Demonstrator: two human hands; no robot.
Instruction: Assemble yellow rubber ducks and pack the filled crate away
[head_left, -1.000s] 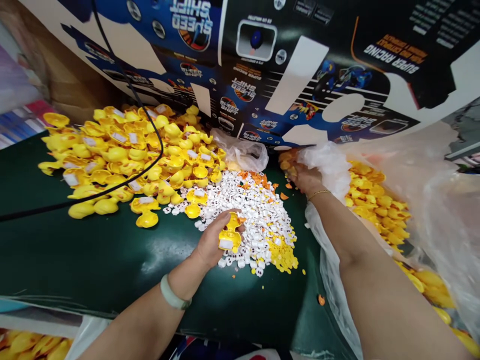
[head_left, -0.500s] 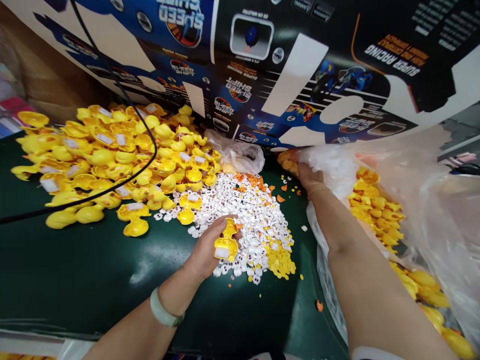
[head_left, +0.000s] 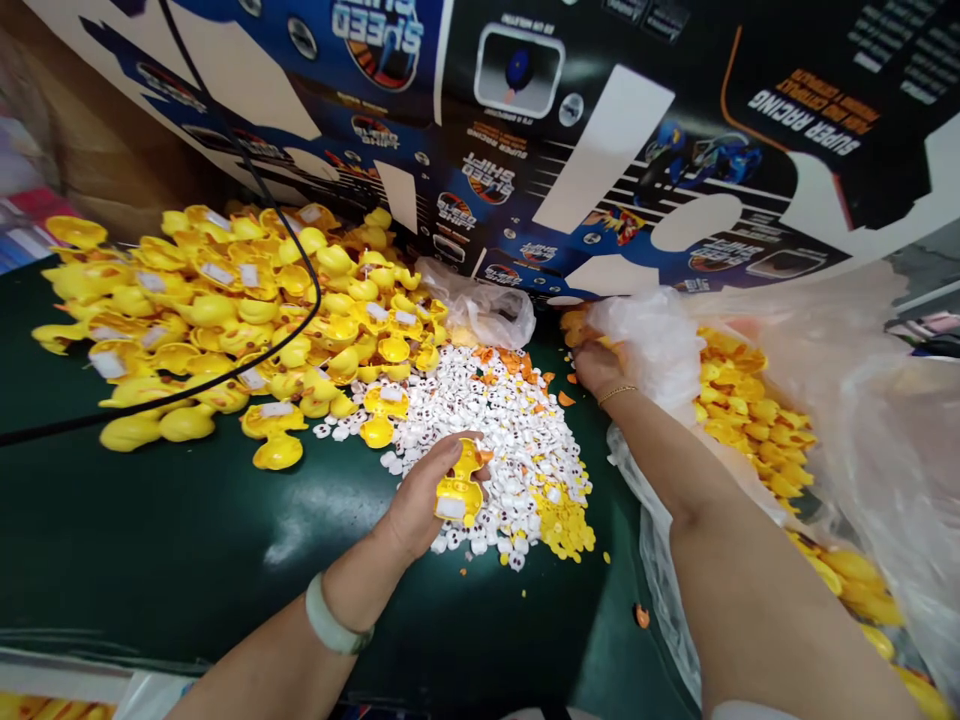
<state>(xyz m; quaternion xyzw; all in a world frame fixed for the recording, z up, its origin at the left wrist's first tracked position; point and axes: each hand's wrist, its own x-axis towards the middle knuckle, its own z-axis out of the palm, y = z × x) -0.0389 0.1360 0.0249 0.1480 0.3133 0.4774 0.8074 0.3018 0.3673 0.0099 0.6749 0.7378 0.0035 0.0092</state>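
My left hand [head_left: 416, 500] grips a hollow yellow rubber duck piece [head_left: 457, 488] with a white label, just over a heap of small white plastic eye-like pieces [head_left: 495, 430]. Orange bits [head_left: 502, 362] and yellow flakes [head_left: 562, 525] lie along that heap. To its left rises a large pile of yellow rubber ducks [head_left: 240, 310]. My right hand [head_left: 598, 368] sits beyond the heap, its fingers partly hidden under a bunched clear plastic bag [head_left: 652, 345]. Small yellow-orange pieces [head_left: 574, 325] show beside those fingers.
The pile and heap rest on a dark green surface [head_left: 150, 530] crossed by a black cable [head_left: 289, 320]. A printed blue-and-black racing-toy sheet [head_left: 570, 130] stands behind them. More yellow ducks [head_left: 750, 420] lie in plastic at right, beside a crumpled small bag [head_left: 480, 310].
My left hand has shifted slightly right, still holding the yellow duck piece. My right hand has moved a little toward the lower left, with the bunched plastic staying around it.
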